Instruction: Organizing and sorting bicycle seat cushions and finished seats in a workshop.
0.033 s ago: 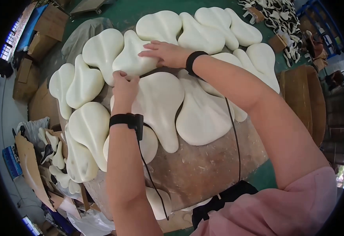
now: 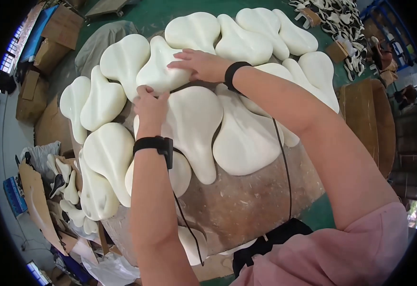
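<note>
Where the right hand (image 2: 203, 66) lies: I see it palm down, fingers stretched apart over the right side of one white saddle-shaped pad (image 2: 157, 64), its grip loose and flat.
Left hand (image 2: 151, 106): fingers bent at the near left edge of that same pad; from my feed I cannot tell whether they pinch it.
Saddle-shaped pad: I find it on the brown tabletop (image 2: 251, 205), narrow end pointing away from the person.
Neighbours: a white pad just to its left (image 2: 125, 55), and a larger pad (image 2: 196, 112) nearer the person, narrow end toward them.
Wrists: black bands, one on the right (image 2: 234, 76), one on the left (image 2: 152, 145).
Beyond the tabletop: I make out a cardboard box (image 2: 368, 124) to the right.
</note>
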A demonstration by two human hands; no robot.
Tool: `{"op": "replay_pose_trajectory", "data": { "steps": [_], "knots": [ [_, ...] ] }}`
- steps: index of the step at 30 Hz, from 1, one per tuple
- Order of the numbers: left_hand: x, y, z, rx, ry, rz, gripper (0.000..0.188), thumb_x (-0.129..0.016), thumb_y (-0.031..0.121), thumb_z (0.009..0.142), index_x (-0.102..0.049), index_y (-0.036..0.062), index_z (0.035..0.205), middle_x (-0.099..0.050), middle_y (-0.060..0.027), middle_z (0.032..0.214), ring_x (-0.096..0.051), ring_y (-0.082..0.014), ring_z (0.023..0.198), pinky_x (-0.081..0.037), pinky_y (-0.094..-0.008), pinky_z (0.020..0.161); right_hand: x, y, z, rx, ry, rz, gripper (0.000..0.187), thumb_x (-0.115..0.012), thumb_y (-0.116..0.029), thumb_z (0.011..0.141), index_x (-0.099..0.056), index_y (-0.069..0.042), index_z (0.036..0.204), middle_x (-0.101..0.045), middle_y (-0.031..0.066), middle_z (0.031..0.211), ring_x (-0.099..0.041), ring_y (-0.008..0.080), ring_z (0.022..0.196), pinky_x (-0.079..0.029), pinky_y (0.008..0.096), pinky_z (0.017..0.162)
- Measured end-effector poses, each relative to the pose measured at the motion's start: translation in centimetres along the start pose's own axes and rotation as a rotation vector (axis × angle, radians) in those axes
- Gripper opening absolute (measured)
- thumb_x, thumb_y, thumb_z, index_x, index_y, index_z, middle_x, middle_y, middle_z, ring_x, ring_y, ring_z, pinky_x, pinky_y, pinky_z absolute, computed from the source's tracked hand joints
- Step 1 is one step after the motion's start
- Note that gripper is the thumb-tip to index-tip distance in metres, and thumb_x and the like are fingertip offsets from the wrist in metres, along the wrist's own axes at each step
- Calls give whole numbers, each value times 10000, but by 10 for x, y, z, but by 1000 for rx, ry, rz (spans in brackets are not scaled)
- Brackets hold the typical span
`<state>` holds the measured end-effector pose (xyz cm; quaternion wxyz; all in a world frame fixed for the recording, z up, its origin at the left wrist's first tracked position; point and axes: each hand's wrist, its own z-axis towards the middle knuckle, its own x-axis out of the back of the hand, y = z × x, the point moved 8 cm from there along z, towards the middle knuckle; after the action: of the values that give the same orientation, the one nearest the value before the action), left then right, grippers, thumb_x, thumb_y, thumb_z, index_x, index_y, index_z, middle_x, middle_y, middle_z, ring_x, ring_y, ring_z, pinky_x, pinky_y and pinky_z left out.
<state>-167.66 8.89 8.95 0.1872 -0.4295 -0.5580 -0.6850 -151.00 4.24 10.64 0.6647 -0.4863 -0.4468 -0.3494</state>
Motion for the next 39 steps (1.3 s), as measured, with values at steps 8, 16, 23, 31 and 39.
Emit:
{"op": "replay_pose_trajectory", "data": {
  "steps": [8,16,23,31,39],
  "knots": [
    [16,-4,-19,-116,96,145,555,-687,364,811,-460,2,1166,-529,-242,1151,-453,-410,1131,-327,-499,992,-24,-25,-1,-118,-44,-192,895,-726,-83,696,-286,-184,1468,-214,160,1527,-238,387,1382,-295,492,1101],
    [161,-64,-206,213,-36,246,413,-637,355,867,-601,-30,1013,-635,-207,989,-602,-352,904,-466,-409,799,-18,-81,-102,-89,-77,-317,838,-659,-50,751,-266,-207,1474,-131,147,1558,-114,370,1440,-347,516,1062],
    [118,-81,-291,145,-87,328,631,-766,388,713,-568,-37,1135,-617,-254,1073,-566,-414,1033,-442,-456,890,24,-199,-163,-68,-76,716,498,-597,-141,824,-509,-78,1310,-602,191,1160,-601,322,998,-465,417,875],
    [137,72,-319,-57,-145,163,601,-728,250,782,-490,-43,1249,-600,-211,1148,-579,-353,1060,-430,-415,918,84,-155,-549,-1040,102,613,295,-582,-185,871,-626,-44,1127,-677,148,959,-650,253,880,-504,345,781],
    [-115,320,-348,-143,-491,-26,765,-737,441,748,-439,-89,1212,-591,-286,1131,-554,-411,1094,-434,-431,908,105,-133,-878,-1287,129,409,253,-612,-124,857,-637,-17,1085,-676,126,853,-634,182,745,-502,321,692]
  ]
}}
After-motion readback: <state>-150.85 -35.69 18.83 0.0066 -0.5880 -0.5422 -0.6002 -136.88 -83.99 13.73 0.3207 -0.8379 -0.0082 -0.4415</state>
